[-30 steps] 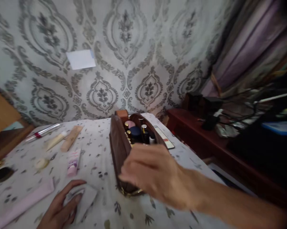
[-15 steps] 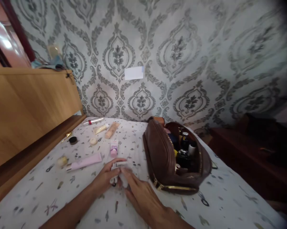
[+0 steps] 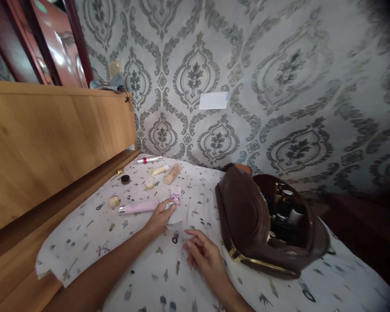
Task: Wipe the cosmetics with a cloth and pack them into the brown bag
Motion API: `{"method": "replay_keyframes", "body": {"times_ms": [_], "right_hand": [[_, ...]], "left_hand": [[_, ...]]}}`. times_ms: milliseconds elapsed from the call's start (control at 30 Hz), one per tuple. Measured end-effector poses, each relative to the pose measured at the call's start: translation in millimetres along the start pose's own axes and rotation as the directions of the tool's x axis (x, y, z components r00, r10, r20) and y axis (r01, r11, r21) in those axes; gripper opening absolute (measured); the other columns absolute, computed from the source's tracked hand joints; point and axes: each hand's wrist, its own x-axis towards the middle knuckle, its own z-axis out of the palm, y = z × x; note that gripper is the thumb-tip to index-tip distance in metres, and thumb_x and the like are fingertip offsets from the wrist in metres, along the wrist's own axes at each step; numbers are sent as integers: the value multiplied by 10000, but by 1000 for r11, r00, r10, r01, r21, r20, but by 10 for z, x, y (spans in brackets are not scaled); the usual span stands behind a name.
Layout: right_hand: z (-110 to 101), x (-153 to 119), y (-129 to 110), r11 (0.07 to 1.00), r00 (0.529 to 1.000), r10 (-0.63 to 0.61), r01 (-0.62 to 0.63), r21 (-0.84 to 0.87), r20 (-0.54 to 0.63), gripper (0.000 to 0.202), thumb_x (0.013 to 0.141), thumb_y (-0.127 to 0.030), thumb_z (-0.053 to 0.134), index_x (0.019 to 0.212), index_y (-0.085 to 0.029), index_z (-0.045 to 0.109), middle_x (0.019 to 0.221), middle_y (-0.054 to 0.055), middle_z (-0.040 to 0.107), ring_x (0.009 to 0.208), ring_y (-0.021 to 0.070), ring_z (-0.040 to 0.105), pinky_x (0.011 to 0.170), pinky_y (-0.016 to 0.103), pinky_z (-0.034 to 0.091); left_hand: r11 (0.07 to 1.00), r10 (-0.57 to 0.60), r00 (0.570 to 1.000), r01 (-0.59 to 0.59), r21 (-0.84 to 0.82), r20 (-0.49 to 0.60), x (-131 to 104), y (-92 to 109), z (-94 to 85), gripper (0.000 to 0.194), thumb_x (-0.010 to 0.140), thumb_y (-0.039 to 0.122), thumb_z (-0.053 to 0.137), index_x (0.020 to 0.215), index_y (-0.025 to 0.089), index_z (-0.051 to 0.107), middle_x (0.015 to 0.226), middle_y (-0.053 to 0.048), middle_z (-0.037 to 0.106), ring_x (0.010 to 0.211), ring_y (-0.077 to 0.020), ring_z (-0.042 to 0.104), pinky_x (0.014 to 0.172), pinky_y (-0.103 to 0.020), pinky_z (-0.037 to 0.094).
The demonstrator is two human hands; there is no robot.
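Note:
My left hand reaches over the cloth, thumb and fingers closed on a thin whitish piece, perhaps tissue or plastic; blur hides its kind. Just beyond the fingers is a small white and purple tube. A long lilac tube lies beside the same hand, its silver cap to the left. My right hand hovers lower down with the index finger and thumb apart, and nothing shows in it. To its right stands an unzipped brown leather bag, with dark and white bottles inside.
Farther back lie a beige tube, a cream tube, a silver tube with a red band, a round white pot and a black lid. A wooden board borders the left; a patterned wall rises behind.
The hands, together around a small white thing before, have come apart. My left hand has moved forward toward the tubes; my right has let go and drawn back. The view has turned left.

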Motion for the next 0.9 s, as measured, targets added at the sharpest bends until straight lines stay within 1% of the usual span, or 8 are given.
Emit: {"method": "replay_keyframes", "body": {"times_ms": [233,367,467,533,600,700,767,900], "right_hand": [[-23,3,-49,999,999,43,-43,21,2,591,754,-684,626,990,-142,635,662,24,626,495,133,544,470,241,386],[-9,-8,-61,999,999,46,-46,7,6,612,751,-699,617,995,-138,641,649,16,613,498,133,540,476,244,381],[-4,-18,-80,999,999,41,-42,5,17,605,748,-702,614,982,-145,649,647,12,605,493,133,535,476,248,381],[-2,-25,-92,999,999,37,-37,0,14,591,756,-698,606,974,-149,647,650,12,602,491,133,532,475,250,378],[-2,-30,-92,999,999,29,-28,-16,17,564,781,-678,591,974,-151,646,646,7,591,498,136,534,481,251,379],[-8,-29,-67,999,999,0,1,-42,37,500,821,-630,573,969,-157,645,655,7,592,511,139,545,496,256,388],[-14,-24,-41,998,999,-17,19,-56,45,459,837,-602,565,949,-163,640,668,12,605,513,139,550,505,259,396],[-23,-23,-9,996,998,-37,41,-75,46,410,859,-565,548,920,-168,631,657,9,607,518,139,558,527,258,411]], "left_hand": [[934,227,973,-206,291,-38,71,11,-133,479,837,644,488,680,191,503,632,36,453,635,-133,428,623,-266,368],[841,281,958,-220,495,-51,85,52,-243,458,915,555,383,595,228,386,554,39,363,577,-144,382,577,-296,339],[723,345,933,-191,664,-107,129,164,-388,396,931,440,405,600,224,415,576,29,420,613,-151,427,624,-307,357],[627,382,911,-131,768,-156,187,283,-537,353,960,371,364,700,197,529,642,22,494,667,-149,492,678,-302,386],[525,399,893,-36,850,-209,269,417,-723,343,995,340,323,932,159,608,770,8,573,752,-148,570,750,-310,430],[364,386,868,167,916,-311,423,591,-1029,308,960,362,509,1184,160,571,1070,-69,635,923,-199,621,850,-410,492],[256,350,862,288,923,-366,528,662,-1217,362,948,351,538,1253,156,548,1192,-112,619,1020,-239,619,906,-465,483],[81,249,863,434,897,-440,683,678,-1501,405,962,410,500,1238,122,573,1128,-136,674,1058,-267,637,943,-494,462]]}}
